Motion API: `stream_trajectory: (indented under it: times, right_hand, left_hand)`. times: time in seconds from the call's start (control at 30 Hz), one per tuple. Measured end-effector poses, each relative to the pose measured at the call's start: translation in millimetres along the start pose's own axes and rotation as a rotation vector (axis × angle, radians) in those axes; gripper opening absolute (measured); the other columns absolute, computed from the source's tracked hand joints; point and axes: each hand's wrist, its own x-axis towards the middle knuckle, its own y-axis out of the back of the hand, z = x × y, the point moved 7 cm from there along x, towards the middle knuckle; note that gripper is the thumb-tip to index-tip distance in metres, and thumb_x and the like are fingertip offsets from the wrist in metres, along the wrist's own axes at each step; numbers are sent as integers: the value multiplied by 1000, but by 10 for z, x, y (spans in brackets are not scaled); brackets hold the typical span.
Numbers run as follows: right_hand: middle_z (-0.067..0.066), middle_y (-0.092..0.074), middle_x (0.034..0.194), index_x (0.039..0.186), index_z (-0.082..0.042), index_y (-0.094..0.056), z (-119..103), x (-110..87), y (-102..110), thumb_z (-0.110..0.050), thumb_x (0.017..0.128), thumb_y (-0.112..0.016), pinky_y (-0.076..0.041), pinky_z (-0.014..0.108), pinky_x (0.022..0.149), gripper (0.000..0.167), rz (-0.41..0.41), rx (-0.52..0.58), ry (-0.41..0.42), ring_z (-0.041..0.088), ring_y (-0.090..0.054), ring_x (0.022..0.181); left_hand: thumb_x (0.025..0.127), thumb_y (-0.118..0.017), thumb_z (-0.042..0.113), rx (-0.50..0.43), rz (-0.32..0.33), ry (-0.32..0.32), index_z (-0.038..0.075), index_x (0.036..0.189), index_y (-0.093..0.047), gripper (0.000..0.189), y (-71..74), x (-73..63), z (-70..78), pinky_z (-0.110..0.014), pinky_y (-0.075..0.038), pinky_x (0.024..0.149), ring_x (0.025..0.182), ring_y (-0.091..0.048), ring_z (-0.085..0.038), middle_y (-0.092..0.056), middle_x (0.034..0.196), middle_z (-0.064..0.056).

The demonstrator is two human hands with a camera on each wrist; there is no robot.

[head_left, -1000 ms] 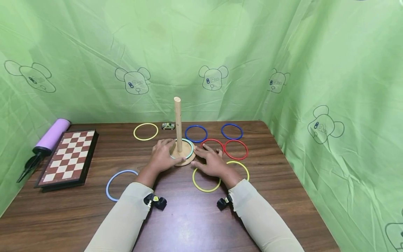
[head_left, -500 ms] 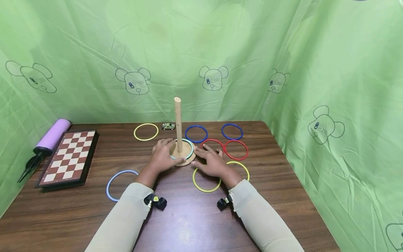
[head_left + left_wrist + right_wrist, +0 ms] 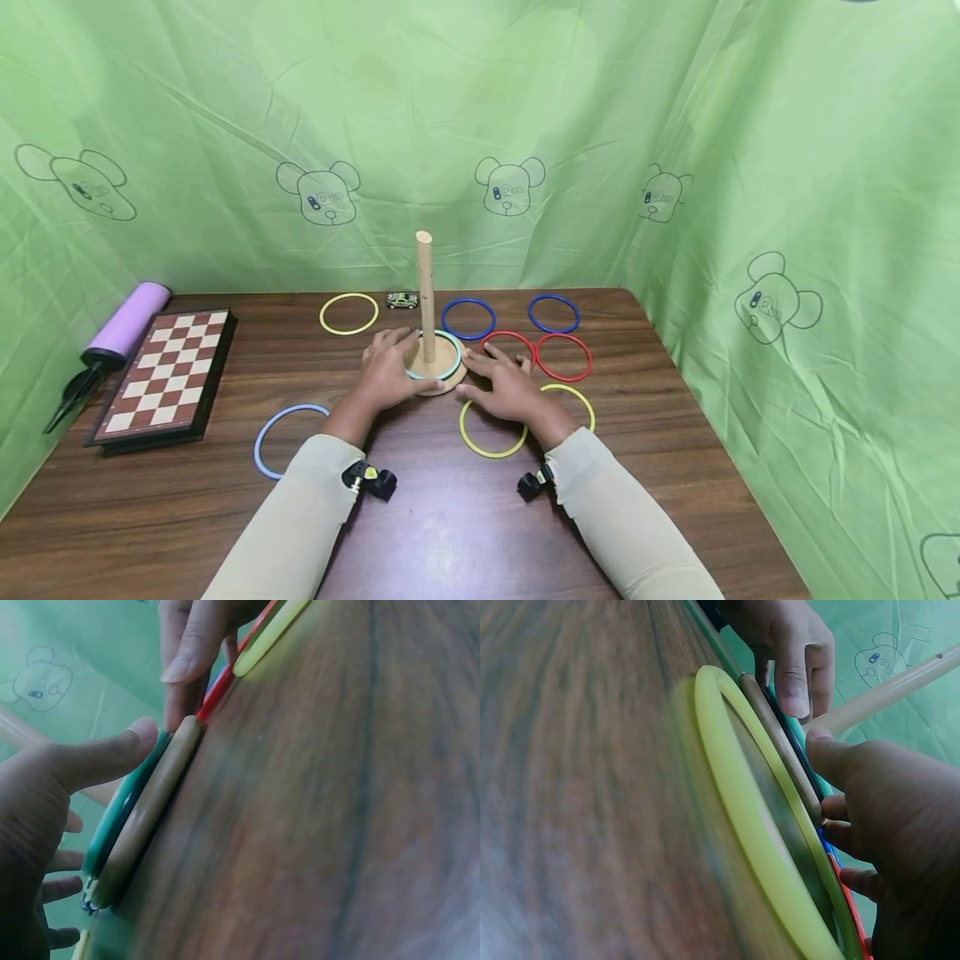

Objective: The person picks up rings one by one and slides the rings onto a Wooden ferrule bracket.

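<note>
From my seat, the step in hand looks like settling the wooden base [image 3: 448,387] with the ring that lies on it, and I'd want a light, matched touch from both sides. I'd set the fingers low against the base's edge, so that any push slides it flat over the desk [image 3: 442,517] and doesn't rock the post [image 3: 427,308]; a one-sided nudge could turn the base or shove the ring off centre.

The teal ring [image 3: 460,353] lies on the base around the foot of the upright post (a darker band shows beneath it, and I can't tell if that is a second ring or shadow). It sits between my two grips. The left grip [image 3: 384,367] spans its left and near side, while the right grip [image 3: 506,385] is at the right edge, fingers by the base's rim. Both have loosely spread fingers, clenched on nothing; how firmly they press, I can't tell. The right one partly covers a yellow ring [image 3: 491,455], with a red ring [image 3: 508,333] just by its fingers, so I'd carry that palm high to avoid dragging either.
</note>
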Motion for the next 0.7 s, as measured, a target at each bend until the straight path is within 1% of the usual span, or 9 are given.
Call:
stream_trajectory:
  times: [0.23, 0.3, 0.4, 0.53, 0.7]
  right_hand:
    - [-5, -50, 171, 163, -25, -54, 12, 4, -2, -61, 106, -64, -16, 80, 124, 68, 6, 4, -1, 34, -26, 170]
    - [-5, -50, 171, 163, -26, -53, 11, 2, -1, -61, 105, -64, -16, 80, 124, 69, 5, 7, -4, 33, -26, 170]
    - [-5, -49, 171, 164, -26, -53, 6, 2, -5, -62, 105, -64, -16, 80, 124, 69, 0, 9, -4, 33, -26, 170]
    - [-5, -50, 171, 163, -26, -54, 8, 3, -16, -62, 106, -63, -16, 80, 124, 68, -4, 5, -2, 34, -26, 170]
    - [-5, -49, 171, 163, -26, -54, 12, 4, 0, -61, 106, -64, -15, 81, 124, 68, 1, 17, -1, 34, -25, 170]
  left_hand:
    - [75, -93, 62, 22, 14, 17, 3, 161, -52, 111, 117, 1, -72, -74, -39, 117, 152, -41, -52, -49, 165, -26]
    - [75, -94, 62, 24, 6, 16, 3, 162, -51, 113, 162, 7, -87, -75, -38, 117, 152, -40, -53, -48, 165, -27]
    - [74, -95, 62, 33, -26, 21, 3, 164, -48, 117, 238, -1, -109, -76, -36, 119, 153, -38, -53, -46, 167, -27]
    - [72, -96, 63, 60, -63, 14, 4, 166, -45, 122, 348, -60, -134, -76, -32, 122, 154, -36, -52, -45, 168, -26]
    - [72, -95, 65, 102, -78, -10, 4, 166, -45, 123, 463, -210, -199, -81, -29, 122, 155, -34, -57, -41, 170, -29]
